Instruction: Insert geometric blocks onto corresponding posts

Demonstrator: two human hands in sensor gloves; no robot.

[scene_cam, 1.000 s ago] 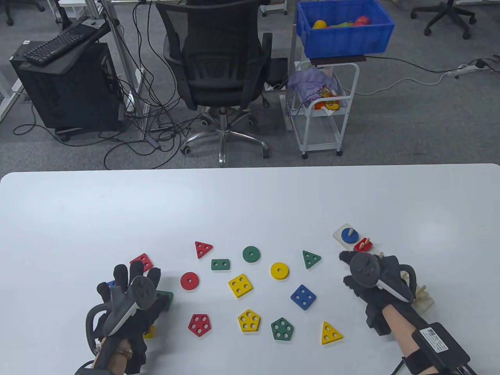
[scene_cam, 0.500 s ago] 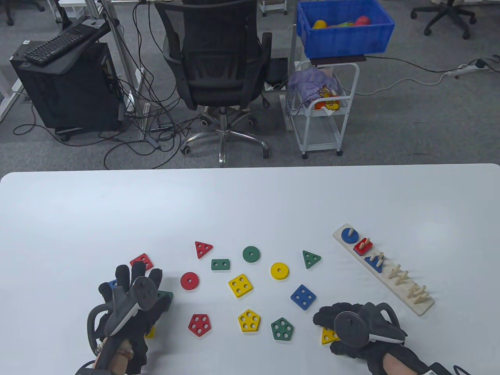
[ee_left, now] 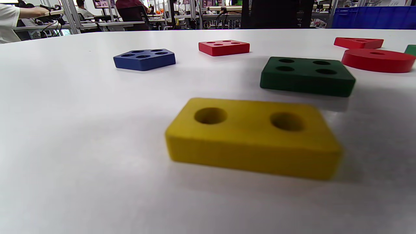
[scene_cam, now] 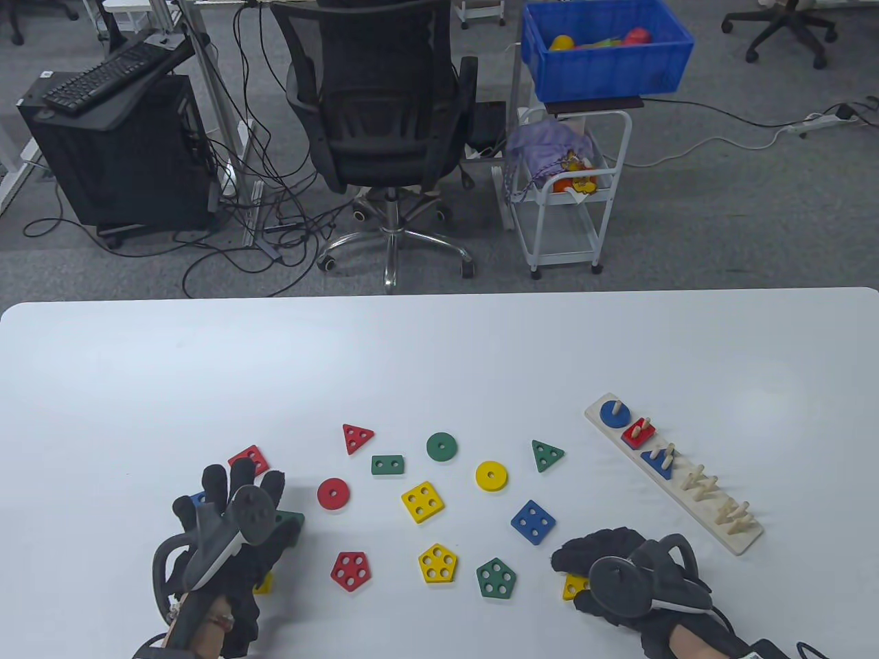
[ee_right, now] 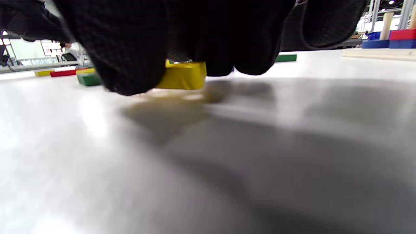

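The right hand [scene_cam: 628, 573] curls its fingers [ee_right: 130, 48] around the yellow triangle block [scene_cam: 575, 585] lying on the desk [scene_cam: 439, 357]; likely light, rigid, smooth painted wood, best pinched by opposite edges, while the left hand [scene_cam: 230, 528] rests open.

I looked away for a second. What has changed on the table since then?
The right hand left the peg board, came down toward the near edge and now curls its fingers over the yellow triangle. The left hand and the other blocks stayed put.
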